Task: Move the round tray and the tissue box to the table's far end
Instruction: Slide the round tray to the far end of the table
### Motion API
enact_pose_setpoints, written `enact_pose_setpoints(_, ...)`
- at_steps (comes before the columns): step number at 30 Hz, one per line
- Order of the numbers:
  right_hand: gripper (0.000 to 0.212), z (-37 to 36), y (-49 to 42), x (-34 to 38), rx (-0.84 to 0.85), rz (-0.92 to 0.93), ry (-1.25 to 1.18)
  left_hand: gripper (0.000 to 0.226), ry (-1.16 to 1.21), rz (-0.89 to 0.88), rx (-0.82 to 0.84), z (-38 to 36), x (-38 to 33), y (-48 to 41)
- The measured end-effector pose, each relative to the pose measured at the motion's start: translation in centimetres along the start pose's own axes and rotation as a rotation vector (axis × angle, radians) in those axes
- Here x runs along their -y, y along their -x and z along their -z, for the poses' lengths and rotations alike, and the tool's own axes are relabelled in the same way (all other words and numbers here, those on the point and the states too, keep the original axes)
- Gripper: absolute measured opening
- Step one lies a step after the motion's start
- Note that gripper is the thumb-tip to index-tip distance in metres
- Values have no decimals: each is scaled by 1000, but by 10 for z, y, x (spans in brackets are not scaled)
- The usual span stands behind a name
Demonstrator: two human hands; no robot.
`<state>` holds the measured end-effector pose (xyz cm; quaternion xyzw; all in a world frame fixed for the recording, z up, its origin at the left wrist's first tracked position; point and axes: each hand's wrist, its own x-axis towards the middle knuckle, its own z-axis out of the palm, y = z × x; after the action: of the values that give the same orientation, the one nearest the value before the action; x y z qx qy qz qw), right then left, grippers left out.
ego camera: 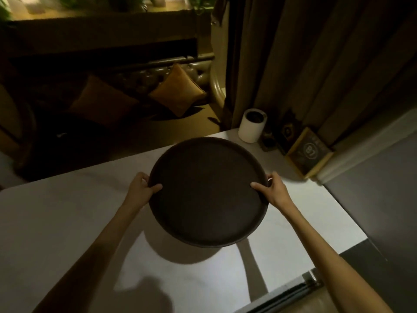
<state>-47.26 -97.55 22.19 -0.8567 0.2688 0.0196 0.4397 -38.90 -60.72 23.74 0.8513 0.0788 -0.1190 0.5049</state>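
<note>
A dark round tray hangs above the white table, its shadow falling on the tabletop below. My left hand grips its left rim, thumb on top. On the opposite rim my right hand holds it the same way. A white cylindrical tissue box with a dark top stands at the table's far right corner, apart from the tray.
A framed sign marked B7 leans at the far right edge, with small dark items beside it. Curtains hang behind. A sofa with cushions lies beyond the table's far edge.
</note>
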Motion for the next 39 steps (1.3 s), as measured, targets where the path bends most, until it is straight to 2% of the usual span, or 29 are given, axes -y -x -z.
enact_pose_setpoints(10,47,72,10,-102,-264,-215,-102,29,-107,-125,287,-140,-50,-45)
enact_pose_setpoints(16,46,73,20,-182,-454,-372,-162,31,-176,-175,391,-241,-35,-62)
enact_pose_setpoints(21,48,64,24,-240,-519,-449,-204,30,-209,-197,453,-303,-13,-72)
enact_pose_setpoints(30,43,35,9,-334,-619,-492,-202,28,-281,-215,488,-392,39,-98)
enact_pose_setpoints(39,42,-7,-10,-384,-619,-494,-191,29,-358,-271,442,-433,69,-121)
